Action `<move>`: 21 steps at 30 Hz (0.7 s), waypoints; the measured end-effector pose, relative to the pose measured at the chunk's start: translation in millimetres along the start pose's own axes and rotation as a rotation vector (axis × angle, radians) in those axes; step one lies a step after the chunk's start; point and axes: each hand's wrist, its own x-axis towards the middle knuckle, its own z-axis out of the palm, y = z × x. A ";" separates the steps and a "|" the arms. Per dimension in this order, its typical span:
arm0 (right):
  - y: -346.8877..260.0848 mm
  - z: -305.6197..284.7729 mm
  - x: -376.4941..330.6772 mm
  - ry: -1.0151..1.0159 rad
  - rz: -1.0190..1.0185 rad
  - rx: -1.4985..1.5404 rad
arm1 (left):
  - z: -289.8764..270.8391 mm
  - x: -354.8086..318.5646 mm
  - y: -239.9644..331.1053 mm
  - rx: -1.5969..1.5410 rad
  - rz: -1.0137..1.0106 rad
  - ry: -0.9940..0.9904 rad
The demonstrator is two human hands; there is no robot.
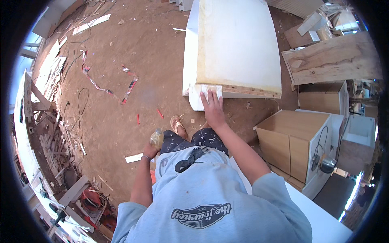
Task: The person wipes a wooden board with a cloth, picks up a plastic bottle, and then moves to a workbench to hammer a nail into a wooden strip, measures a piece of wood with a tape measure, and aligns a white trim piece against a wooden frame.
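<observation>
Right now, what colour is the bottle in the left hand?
The bottle looks translucent yellowish, seen in the head view.

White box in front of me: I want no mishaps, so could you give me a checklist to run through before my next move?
1. Right hand on the small white piece at the near corner of the white box: ok.
2. White piece fastened to the box: cannot tell.
3. Left hand free: not ok, it holds a bottle of yellowish liquid.
4. Bottle capped: cannot tell.
5. Floor ahead free of litter: not ok, two red strips lie there.
6. Closed footwear: not ok, a sandal shows.
</observation>
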 end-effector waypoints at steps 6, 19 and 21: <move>-0.4 -41.3 24.7 -0.043 0.018 0.126 | -7.1 -4.5 -17.2 0.113 -0.057 0.029; 20.1 -55.0 -15.8 -0.181 0.031 0.204 | -14.3 4.9 8.1 0.014 -0.029 -0.031; 50.6 -63.6 -19.6 -0.072 0.048 0.142 | -11.0 16.2 -9.9 -0.002 0.012 -0.071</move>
